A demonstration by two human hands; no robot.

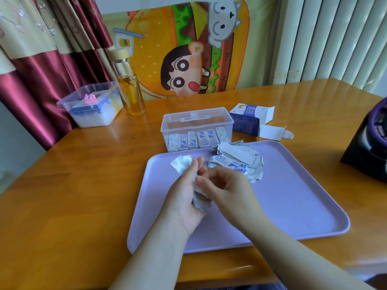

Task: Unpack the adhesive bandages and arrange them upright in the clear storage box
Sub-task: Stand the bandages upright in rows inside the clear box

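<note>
Head view, left hand [184, 203] holding bandage bundle [181, 164], right hand [229, 186] pinching it, above tray [297, 206], loose pile [236, 162] at far edge

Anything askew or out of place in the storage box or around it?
In the clear storage box, the rightmost bandage leans while the row beside it stands upright. The opened carton lies on its side behind the tray.

A pale lilac tray [293, 195] is lying on a glossy honey-orange wooden desk [83, 174]. White bandage wrappers [236, 162] printed in blue are lying on its far side. A dark purple and white carton [245, 122] is sitting far right; a maroon and beige banded curtain [41, 65] is hanging far left.
</note>
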